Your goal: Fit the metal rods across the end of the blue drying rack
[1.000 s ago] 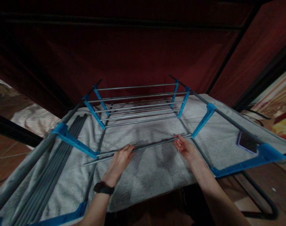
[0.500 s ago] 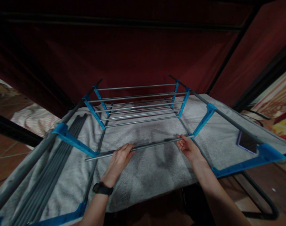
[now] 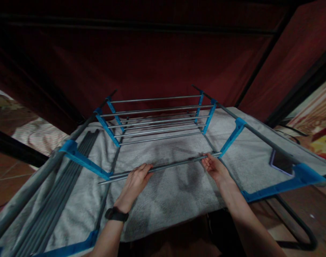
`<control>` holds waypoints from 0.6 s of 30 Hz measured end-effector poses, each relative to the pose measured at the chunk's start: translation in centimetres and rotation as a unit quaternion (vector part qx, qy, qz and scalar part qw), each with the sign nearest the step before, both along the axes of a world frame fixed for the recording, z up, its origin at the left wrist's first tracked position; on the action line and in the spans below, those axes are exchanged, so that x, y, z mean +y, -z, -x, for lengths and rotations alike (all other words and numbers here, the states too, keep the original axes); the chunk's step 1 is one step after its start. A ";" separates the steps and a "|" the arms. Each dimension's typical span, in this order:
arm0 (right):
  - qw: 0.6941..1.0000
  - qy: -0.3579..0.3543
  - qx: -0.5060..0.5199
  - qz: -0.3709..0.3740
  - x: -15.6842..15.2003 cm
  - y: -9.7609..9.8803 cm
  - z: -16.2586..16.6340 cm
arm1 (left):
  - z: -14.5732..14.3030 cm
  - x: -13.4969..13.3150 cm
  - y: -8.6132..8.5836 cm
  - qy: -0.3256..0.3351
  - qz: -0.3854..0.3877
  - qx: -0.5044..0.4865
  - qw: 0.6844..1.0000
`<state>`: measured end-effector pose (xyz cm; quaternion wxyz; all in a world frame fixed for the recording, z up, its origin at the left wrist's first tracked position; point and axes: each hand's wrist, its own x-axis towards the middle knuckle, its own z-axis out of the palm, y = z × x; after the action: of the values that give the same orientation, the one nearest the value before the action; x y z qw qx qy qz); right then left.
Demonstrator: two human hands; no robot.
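Rod of slender grey metal (image 3: 176, 164) runs crosswise before me, my left hand (image 3: 137, 175) curled around it left of centre, my right hand (image 3: 212, 167) pinching it near the right-hand blue plastic bracket (image 3: 230, 140); I judge the wide spacing steadies it, its left end jutting past the left-hand blue plastic bracket (image 3: 88, 163).

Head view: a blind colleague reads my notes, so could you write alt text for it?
The left hand and right hand hold a long grey rod across a rack with blue brackets, over a grey blanket. More rods span the rack farther back, and a bundle of grey rods lies at the picture's left.
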<state>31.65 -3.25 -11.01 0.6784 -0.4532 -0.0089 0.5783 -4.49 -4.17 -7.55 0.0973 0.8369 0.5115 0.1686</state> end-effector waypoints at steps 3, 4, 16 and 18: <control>1.000 0.008 -0.005 0.003 0.0 0.0 -0.1 | 0.1 0.0 0.1 -0.003 -0.003 -0.004 1.000; 1.000 0.010 -0.007 0.003 0.1 0.0 -0.1 | 0.1 0.0 0.1 -0.006 -0.002 -0.004 1.000; 1.000 0.008 0.010 -0.012 0.0 -0.1 -0.2 | 0.0 0.1 -0.5 -0.005 -0.014 0.030 0.999; 1.000 0.004 0.014 -0.016 0.0 -0.2 -0.2 | 0.0 0.1 -0.5 -0.007 -0.015 0.037 0.999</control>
<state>31.83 -3.27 -10.81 0.6876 -0.4340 -0.0067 0.5821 -4.50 -4.06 -7.04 0.0643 0.8402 0.5181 0.1465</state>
